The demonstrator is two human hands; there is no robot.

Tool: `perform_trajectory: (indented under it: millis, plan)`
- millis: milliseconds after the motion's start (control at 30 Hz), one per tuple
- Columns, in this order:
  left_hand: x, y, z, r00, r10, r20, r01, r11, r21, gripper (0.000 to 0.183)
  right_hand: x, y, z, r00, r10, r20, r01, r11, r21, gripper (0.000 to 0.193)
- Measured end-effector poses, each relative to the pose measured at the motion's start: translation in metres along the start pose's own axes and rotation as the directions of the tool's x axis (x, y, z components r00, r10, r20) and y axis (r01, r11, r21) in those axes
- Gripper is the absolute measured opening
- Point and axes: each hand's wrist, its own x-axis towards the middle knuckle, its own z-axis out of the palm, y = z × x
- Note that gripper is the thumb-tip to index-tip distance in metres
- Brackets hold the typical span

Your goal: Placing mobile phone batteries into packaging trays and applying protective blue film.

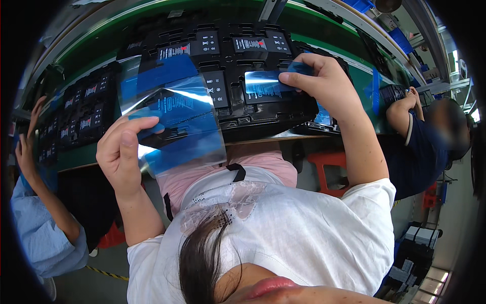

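My left hand (119,152) is closed on the edge of a clear plastic sheet with blue film strips (188,139). The sheet hangs over the left part of a black moulded tray (276,120), and printing shows through it. Between the thumb and fingers of my right hand (329,86) is a small piece of blue film (260,81). This piece lies over a flat black battery in the tray's near right pocket, covering part of it. Other flat black batteries with printed faces (249,44) sit in neighbouring pockets.
Another black tray of batteries (83,116) lies on the green bench at left, near a co-worker's hands (25,152). At right sits a co-worker in dark blue (417,147). A red stool (326,169) stands under the bench edge. A metal post (272,10) rises behind the tray.
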Motion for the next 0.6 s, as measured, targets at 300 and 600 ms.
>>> perform_trajectory:
  millis: [300, 600]
  plan:
    - [-0.0021, -0.0027, 0.0011, 1.000, -0.025, -0.004, 0.025, 0.999, -0.034, 0.038, 0.0025, -0.0002, -0.0021, 0.993, 0.036, 0.114, -0.027, 0.997, -0.075, 0.035]
    - [-0.0046, -0.0006, -0.0012, 0.999, -0.050, -0.007, 0.049, 0.996, -0.075, 0.037, 0.0027, 0.0023, -0.0011, 0.991, 0.021, 0.130, -0.015, 0.999, -0.046, 0.036]
